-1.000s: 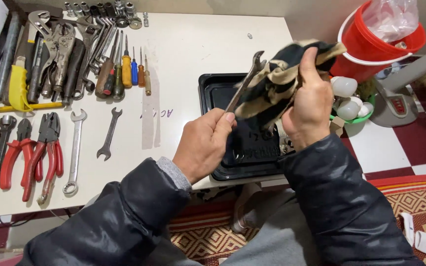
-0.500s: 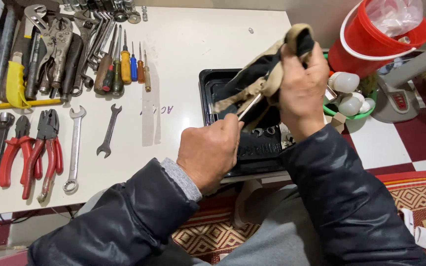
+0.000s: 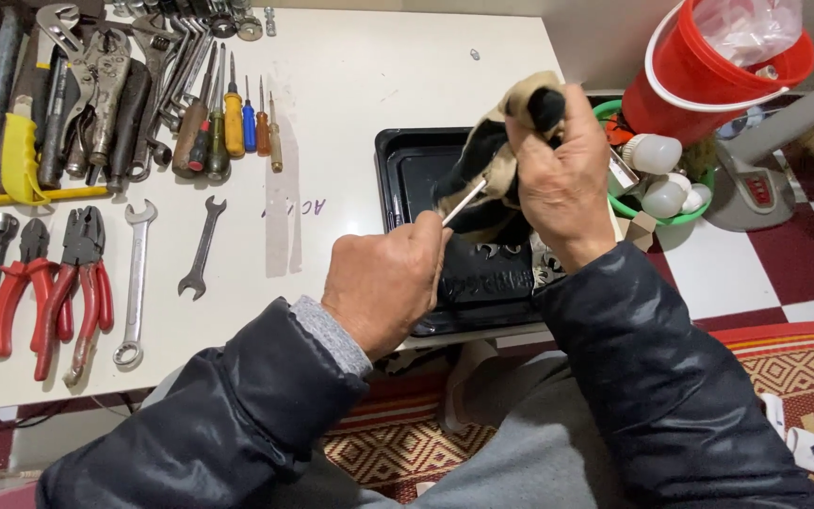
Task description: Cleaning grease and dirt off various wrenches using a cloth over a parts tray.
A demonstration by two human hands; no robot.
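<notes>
Over the black tray (image 3: 398, 179), the right hand (image 3: 562, 179) clutches a dark rag (image 3: 482, 174) bunched around a slim metal tool (image 3: 464, 201), whose other end the left hand (image 3: 383, 283) grips closed. This looks like wiping; drawing the tool through calls for steady opposing pull.

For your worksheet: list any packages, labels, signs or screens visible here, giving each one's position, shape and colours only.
Faint marking: on the white table, left of the black tray; small, greyish.
Red panel: on a grey base, far right; small, rectangular.
No packages or screens.
</notes>
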